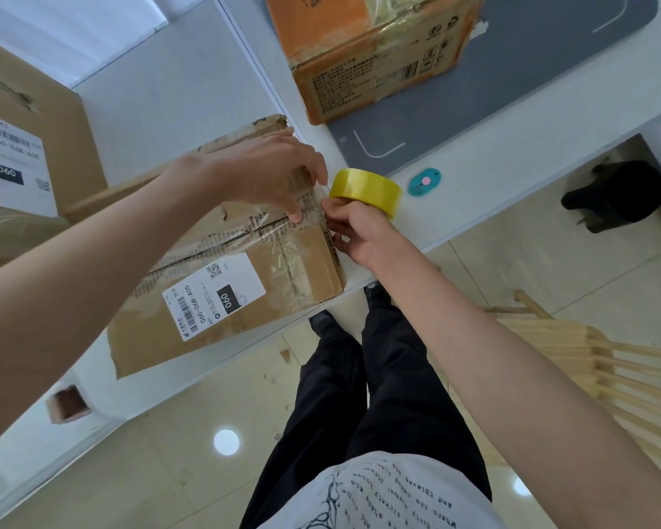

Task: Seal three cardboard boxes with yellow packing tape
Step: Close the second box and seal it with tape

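A brown cardboard box [222, 276] with a white shipping label lies on the white table [470, 208] in front of me, its flaps closed and covered in old clear tape. My left hand [268, 173] rests on the box's right end, thumb and fingertips pressing down at the centre seam. My right hand [353, 232] grips a roll of yellow packing tape [365, 190] right at that box edge. An orange-topped box [374, 51] stands farther back on a grey mat. A third brown box [20, 147] with a label sits at the left.
A small teal cutter [424, 181] lies on the table just right of the tape roll. A grey mat [512, 93] covers the table's far part. A wooden slatted chair [588, 357] and a black object [619, 196] stand on the tiled floor at the right.
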